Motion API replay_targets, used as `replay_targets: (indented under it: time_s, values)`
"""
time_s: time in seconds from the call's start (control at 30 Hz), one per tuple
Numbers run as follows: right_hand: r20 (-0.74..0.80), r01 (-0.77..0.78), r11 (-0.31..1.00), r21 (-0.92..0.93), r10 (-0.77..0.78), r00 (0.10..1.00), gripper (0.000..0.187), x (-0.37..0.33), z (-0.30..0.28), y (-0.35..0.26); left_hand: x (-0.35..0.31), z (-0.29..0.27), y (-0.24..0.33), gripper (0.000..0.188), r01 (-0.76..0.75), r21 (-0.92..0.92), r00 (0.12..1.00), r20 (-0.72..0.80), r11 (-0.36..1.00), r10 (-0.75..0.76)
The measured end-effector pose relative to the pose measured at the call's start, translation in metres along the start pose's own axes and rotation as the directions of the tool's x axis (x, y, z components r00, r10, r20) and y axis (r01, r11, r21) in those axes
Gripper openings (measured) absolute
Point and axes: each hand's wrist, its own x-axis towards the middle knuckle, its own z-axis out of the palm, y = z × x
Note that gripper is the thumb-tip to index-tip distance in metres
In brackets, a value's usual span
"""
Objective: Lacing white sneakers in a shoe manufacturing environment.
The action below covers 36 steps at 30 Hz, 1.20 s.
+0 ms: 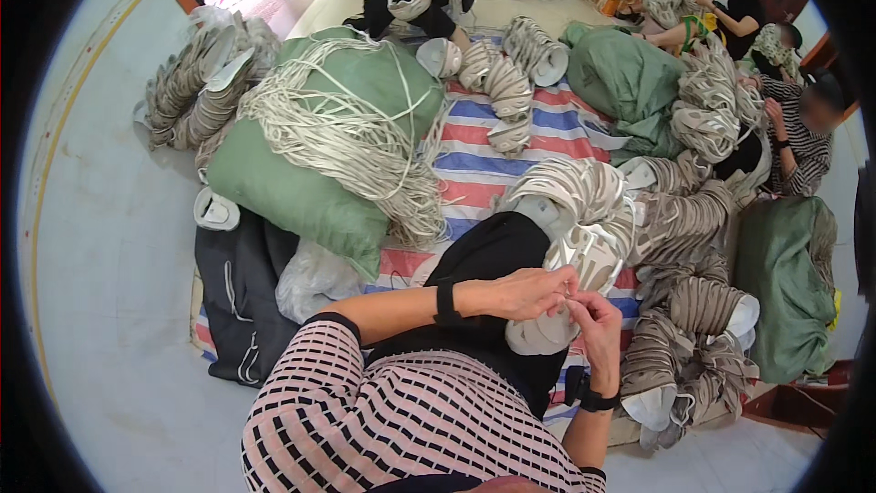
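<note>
My left hand (532, 293) and my right hand (599, 321) meet over my lap, fingertips pinched close together. Whatever is between them is too small to make out. Right below the fingers lies a pale grey shoe upper (538, 335), partly covered by my hands. Beyond it, a curved stack of white and beige shoe uppers (575, 187) rests against my dark-trousered leg. A big tangle of off-white laces (342, 119) is draped over a stuffed green sack (292, 187) to the left.
More bundled uppers (680, 219) crowd my right, beside a green sack (780, 297). Under everything spreads a striped red, white and blue sheet (474, 160). A dark bag (239, 297) and clear plastic (315, 283) lie at left. Several people sit working at the far side and right.
</note>
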Motion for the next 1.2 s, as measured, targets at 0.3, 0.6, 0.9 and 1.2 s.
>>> replay_targets:
  time_s: [0.3, 0.6, 0.9, 1.2]
  values:
    - [-0.162, -0.037, 0.922, -0.386, -0.028, 0.986, 0.012, -0.001, -0.031, -0.027, 0.019, -0.122, -0.025, 0.068, -0.025, 0.707, 0.659, -0.52, 0.707, 0.543]
    - [-0.247, -0.082, 0.982, -0.168, 0.039, 0.968, 0.011, -0.014, -0.079, 0.008, 0.017, -0.103, -0.055, 0.02, 0.061, 0.484, 0.819, -0.524, 0.873, 0.233]
    - [-0.153, 0.101, 0.756, -0.646, -0.259, 0.954, 0.012, 0.011, -0.044, 0.023, 0.053, 0.016, -0.036, 0.022, 0.274, 0.065, 0.944, -0.211, 0.96, -0.255]
    - [-0.115, 0.238, 0.81, -0.535, -0.349, 0.93, 0.011, 0.022, -0.038, 0.034, 0.058, 0.021, -0.056, 0.024, 0.303, -0.211, 0.916, -0.205, 0.929, -0.345]
